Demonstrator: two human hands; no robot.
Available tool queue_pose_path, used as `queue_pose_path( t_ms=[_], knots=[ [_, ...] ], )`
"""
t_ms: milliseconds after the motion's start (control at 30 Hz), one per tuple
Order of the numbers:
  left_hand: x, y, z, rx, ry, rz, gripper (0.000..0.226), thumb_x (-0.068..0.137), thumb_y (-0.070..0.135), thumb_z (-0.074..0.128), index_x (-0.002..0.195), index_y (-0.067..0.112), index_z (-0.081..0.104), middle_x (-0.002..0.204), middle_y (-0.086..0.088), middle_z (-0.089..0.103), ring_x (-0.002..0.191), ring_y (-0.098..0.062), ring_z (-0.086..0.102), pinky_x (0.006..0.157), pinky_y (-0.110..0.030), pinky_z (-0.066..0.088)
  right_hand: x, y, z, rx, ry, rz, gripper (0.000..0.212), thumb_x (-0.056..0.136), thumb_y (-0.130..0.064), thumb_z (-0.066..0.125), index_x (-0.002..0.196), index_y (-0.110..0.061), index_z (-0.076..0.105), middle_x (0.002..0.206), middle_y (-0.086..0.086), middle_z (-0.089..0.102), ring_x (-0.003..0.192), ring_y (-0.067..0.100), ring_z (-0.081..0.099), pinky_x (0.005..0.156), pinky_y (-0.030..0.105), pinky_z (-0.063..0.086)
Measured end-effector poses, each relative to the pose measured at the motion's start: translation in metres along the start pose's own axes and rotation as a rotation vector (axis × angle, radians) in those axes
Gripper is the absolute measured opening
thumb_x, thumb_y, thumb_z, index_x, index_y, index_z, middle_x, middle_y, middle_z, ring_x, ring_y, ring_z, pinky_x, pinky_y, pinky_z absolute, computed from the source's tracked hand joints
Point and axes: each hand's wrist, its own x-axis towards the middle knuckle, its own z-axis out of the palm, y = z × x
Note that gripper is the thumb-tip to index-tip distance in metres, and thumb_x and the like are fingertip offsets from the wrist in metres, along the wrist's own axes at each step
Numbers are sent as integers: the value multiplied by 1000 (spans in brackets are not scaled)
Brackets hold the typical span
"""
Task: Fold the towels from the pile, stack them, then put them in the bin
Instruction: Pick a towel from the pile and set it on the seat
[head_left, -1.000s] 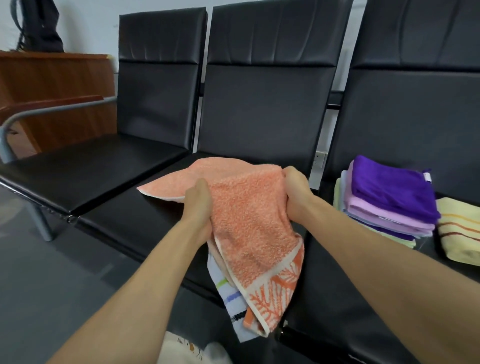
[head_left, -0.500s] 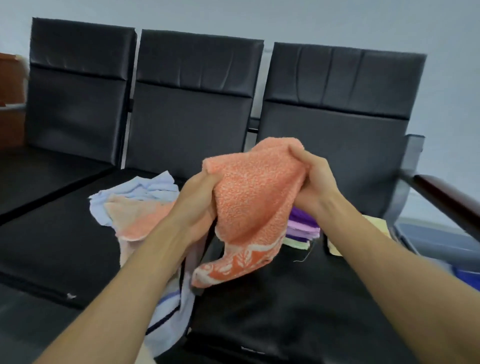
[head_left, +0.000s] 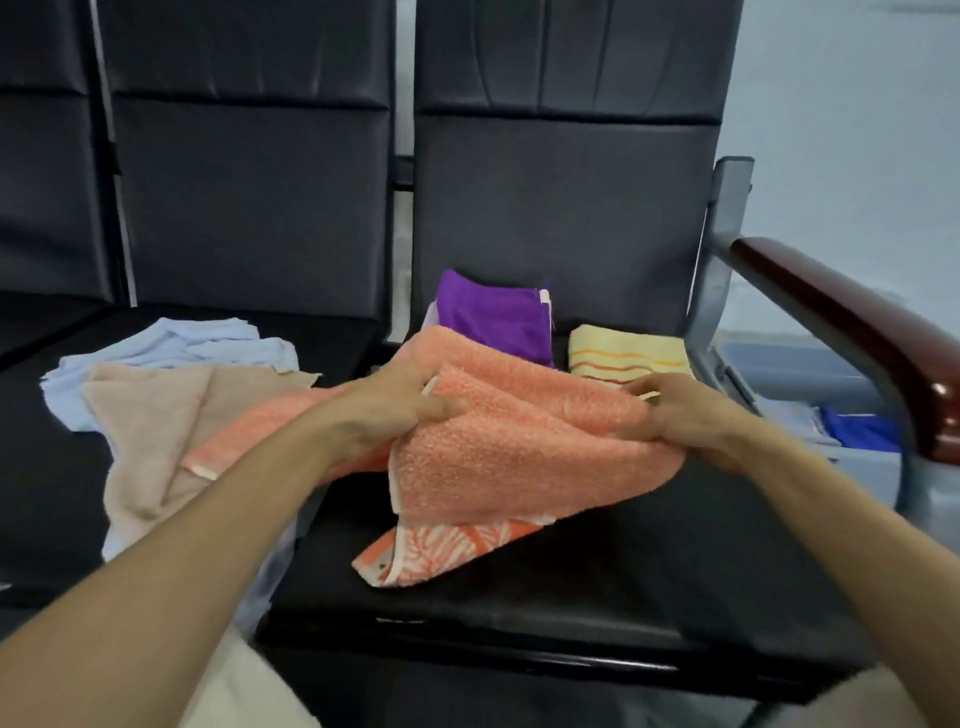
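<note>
An orange towel with a leaf-patterned border lies half folded on the right black seat. My left hand pinches its upper left edge. At the towel's right edge, my right hand grips the cloth with curled fingers. Behind it stands a stack of folded towels with a purple one on top. A folded yellow striped towel lies to the right of the stack. The loose pile, with a beige towel and a light blue towel, sprawls on the middle seat.
Black chair backs rise behind the seats. A brown wooden armrest on a grey metal frame bounds the right seat. Beyond it, low on the right, stands a grey bin holding something blue.
The orange towel came down from mid-air onto the right seat, in front of the folded stack. Both hands lowered with it, and the view swung right.
</note>
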Motion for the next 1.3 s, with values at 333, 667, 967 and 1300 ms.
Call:
queue_pose_path(
  t_ms=[333, 667, 967, 1300],
  knots=[
    [16, -12, 22, 539, -39, -52, 11, 88, 26, 69, 77, 24, 66, 68, 19, 68, 72, -2, 63, 65, -21, 43, -7, 20, -4, 59, -261, 95, 38, 80, -33, 73, 114, -17, 66, 111, 4, 68, 103, 23, 63, 96, 41, 49],
    [2, -6, 5, 323, 148, -56, 12, 92, 33, 62, 93, 24, 70, 87, 9, 72, 83, -7, 68, 71, -20, 47, -13, 11, -20, 1018, -73, 126, 31, 82, -33, 71, 105, -13, 67, 97, 7, 70, 90, 22, 65, 83, 41, 53],
    [1, 2, -2, -563, 433, -50, 6, 74, 16, 55, 68, 16, 54, 64, 0, 44, 57, -13, 44, 56, -31, 34, -21, -2, -8, 1064, 176, 127, 35, 96, -3, 47, 122, -23, 57, 107, 9, 61, 82, 18, 58, 64, 32, 49],
    [-47, 142, -25, -691, 407, 213, 16, 90, 1, 49, 80, 8, 60, 63, -2, 50, 46, -12, 46, 50, -22, 41, -59, -87, -80, 976, 702, -260, 20, 91, -20, 57, 108, -25, 66, 115, -1, 63, 97, 11, 58, 85, 28, 49]
  ],
)
